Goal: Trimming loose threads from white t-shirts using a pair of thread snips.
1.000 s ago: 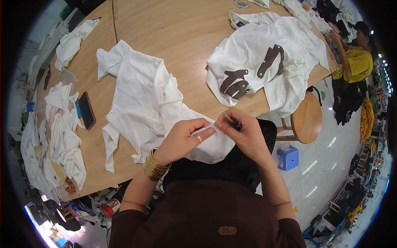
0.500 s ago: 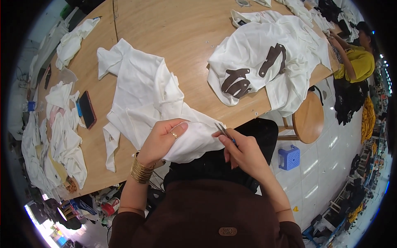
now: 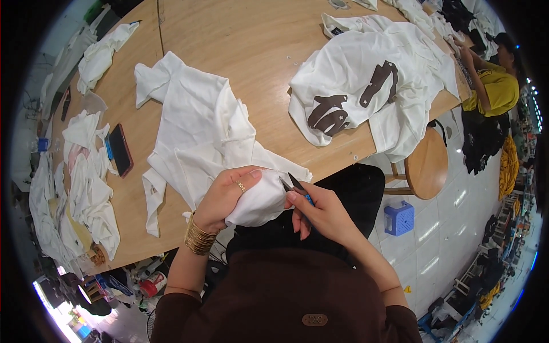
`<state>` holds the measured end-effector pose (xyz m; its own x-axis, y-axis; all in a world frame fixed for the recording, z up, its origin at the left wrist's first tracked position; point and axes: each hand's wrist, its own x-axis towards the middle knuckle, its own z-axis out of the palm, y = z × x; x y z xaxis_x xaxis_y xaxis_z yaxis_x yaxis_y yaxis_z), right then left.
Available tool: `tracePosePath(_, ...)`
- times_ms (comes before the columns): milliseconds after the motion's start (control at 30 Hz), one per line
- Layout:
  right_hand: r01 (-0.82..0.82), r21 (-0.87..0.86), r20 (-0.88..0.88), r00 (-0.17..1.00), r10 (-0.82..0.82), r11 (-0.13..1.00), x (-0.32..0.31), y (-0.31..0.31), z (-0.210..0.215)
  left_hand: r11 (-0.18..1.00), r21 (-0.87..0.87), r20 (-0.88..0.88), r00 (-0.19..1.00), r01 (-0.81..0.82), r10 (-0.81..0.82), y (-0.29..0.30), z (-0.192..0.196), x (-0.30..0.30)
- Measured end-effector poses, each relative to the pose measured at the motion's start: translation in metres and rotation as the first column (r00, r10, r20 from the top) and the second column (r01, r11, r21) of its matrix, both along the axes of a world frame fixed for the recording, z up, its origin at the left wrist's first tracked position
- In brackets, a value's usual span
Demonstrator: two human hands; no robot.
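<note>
A white garment [image 3: 191, 114] lies across the table edge, its near end bunched above my lap. My left hand [image 3: 226, 197], with a ring and stacked gold bangles on its wrist, is closed on that end, thumb on top. In my right hand [image 3: 325, 212] is a pair of thread snips [image 3: 297, 186] with dark blades and a bit of blue at the grip. Their blades stand apart, tips pointing up and left at the garment's edge. Whether the tips touch the cloth, I cannot tell.
A second white garment with dark brown patches [image 3: 372, 63] hangs over the table edge at right. To the left lie a phone [image 3: 121, 150] and white cloth pieces [image 3: 86, 183]. A wooden stool [image 3: 429, 163], a blue plastic stool [image 3: 399, 218] and a person in yellow [image 3: 496, 91] are at right.
My right hand has moved left with the snips, toward my left hand, and the blades now show spread apart. The garment's held end is bunched closer; my left hand has barely shifted.
</note>
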<state>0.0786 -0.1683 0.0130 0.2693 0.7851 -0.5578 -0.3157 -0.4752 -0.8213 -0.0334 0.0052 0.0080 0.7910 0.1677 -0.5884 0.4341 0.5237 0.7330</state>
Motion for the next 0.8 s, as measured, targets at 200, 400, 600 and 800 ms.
tracePosePath(200,0.029,0.0,-0.037,0.999,-0.029,1.0,0.001,0.001,0.001,1.0,-0.013,0.008,1.0,0.001,0.0,0.001,-0.003,0.0)
tracePosePath(400,0.058,0.039,-0.084,0.995,-0.054,0.998,0.002,0.002,0.001,1.0,0.004,0.021,0.999,0.028,-0.028,-0.003,-0.002,0.0)
tracePosePath(600,0.194,0.15,-0.418,0.901,-0.116,0.969,0.005,0.001,-0.007,0.993,0.114,0.108,0.993,0.039,-0.051,-0.011,-0.001,0.002)
tracePosePath(800,0.205,0.123,-0.634,0.769,-0.082,0.971,0.008,0.002,-0.009,0.987,0.153,0.131,0.989,0.044,-0.065,-0.011,0.001,0.002)
